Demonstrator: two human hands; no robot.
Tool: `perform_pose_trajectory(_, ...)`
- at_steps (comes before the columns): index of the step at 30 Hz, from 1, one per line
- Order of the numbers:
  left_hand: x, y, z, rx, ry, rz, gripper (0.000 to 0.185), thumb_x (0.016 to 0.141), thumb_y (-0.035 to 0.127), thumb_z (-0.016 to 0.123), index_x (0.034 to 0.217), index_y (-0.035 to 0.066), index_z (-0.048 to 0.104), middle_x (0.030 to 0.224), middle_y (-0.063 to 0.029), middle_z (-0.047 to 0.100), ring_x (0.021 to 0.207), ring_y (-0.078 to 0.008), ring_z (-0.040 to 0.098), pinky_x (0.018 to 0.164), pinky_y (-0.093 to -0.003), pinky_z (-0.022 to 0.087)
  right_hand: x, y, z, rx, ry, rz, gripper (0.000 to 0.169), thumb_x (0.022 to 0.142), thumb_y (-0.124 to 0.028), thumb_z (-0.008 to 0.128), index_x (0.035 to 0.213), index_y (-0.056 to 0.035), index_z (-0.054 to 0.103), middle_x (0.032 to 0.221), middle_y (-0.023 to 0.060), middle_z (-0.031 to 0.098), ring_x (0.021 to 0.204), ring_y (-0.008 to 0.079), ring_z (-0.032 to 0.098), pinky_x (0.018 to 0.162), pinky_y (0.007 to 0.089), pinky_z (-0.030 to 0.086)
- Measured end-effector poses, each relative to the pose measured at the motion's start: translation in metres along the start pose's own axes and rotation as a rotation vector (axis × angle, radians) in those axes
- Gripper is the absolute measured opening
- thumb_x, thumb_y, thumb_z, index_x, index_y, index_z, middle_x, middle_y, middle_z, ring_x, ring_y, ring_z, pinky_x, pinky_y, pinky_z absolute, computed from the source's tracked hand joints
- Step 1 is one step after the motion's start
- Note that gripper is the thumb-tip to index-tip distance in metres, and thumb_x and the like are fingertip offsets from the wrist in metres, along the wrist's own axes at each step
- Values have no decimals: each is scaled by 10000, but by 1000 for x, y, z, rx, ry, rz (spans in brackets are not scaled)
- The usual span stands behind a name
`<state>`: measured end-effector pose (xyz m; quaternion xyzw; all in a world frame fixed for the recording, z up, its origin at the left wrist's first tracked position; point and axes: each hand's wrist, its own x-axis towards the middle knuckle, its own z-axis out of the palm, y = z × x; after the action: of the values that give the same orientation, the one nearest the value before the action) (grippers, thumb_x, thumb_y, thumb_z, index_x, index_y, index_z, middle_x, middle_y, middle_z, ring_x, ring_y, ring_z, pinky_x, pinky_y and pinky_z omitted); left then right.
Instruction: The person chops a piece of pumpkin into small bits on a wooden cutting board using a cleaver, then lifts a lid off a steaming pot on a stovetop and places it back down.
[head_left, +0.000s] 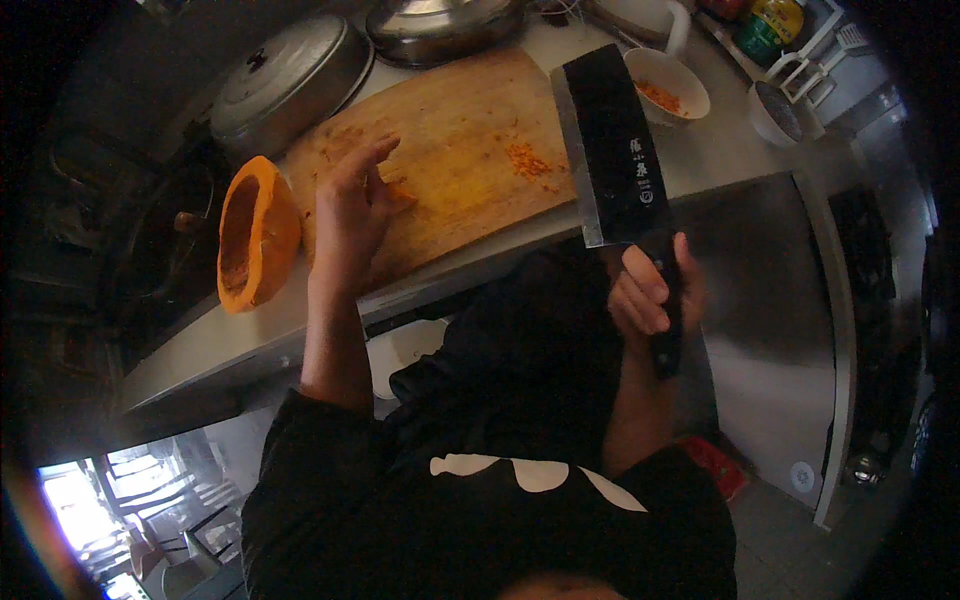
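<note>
My right hand (652, 292) grips the black handle of a cleaver (615, 150), its broad dark blade raised past the right end of a wooden cutting board (465, 105). Over the board's left part is my left hand (356, 187), fingers bent and spread. A small orange piece (401, 196) shows at its fingers; whether they hold it cannot be told. Finely chopped orange bits (529, 161) lie on the board's right part. Left of the board stands a hollowed pumpkin piece (277, 244) with its cut side facing left. A white bowl (694, 97) behind the blade holds more orange bits.
A lidded metal pot (281, 82) stands at the back left, with another metal pot (446, 30) beside it. To the right are a small bowl (776, 112) with dark contents and a white rack (817, 60). The counter's front edge (277, 349) runs before me.
</note>
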<state>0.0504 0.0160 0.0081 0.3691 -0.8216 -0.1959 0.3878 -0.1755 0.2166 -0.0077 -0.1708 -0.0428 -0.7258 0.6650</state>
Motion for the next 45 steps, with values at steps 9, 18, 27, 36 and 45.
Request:
perform_pose_trajectory(9, -7, 5, -34, 91, -252, 55, 274, 750, 69, 679, 1014, 26, 621, 969, -140, 619, 924, -297, 592, 808, -354, 474, -4, 0, 8, -161, 81, -28, 367, 980, -304, 315, 1152, 20, 321, 602, 84, 457, 365, 126, 453, 321, 218, 378)
perform_pose_trajectory(18, -23, 3, -21, 21, -284, 168, 280, 682, 16, 683, 953, 32, 614, 861, -128, 600, 810, -295, 563, 735, -368, 450, -8, 18, 72, -779, 322, 262, 608, 910, -285, 473, 1405, -15, 245, 612, 90, 543, 391, 101, 455, 380, 202, 398)
perform_pose_trajectory(27, -37, 30, 0, -4, -80, 238, 250, 659, 13, 698, 898, 33, 625, 952, -119, 583, 866, -304, 572, 717, -366, 473, 4, 17, 93, -1050, 202, 702, 647, 903, -323, 485, 1388, 31, 245, 643, 94, 601, 478, 111, 561, 458, 221, 466)
perform_pose_trajectory(36, -22, 28, -2, -99, -96, 225, 256, 601, -58, 667, 848, 3, 636, 904, -145, 583, 823, -313, 583, 688, -362, 481, 47, -21, 124, -1154, 9, 966, 612, 932, -295, 456, 1399, 12, 207, 704, 87, 638, 587, 134, 635, 536, 250, 530)
perform_pose_trajectory(45, -2, 42, -9, -104, -71, 271, 256, 589, -77, 657, 838, -20, 642, 895, -163, 595, 823, -325, 591, 693, -367, 487, 98, -55, 158, -1173, 4, 1326, 572, 924, -302, 473, 1395, -46, 274, 756, 110, 646, 598, 136, 640, 523, 259, 539)
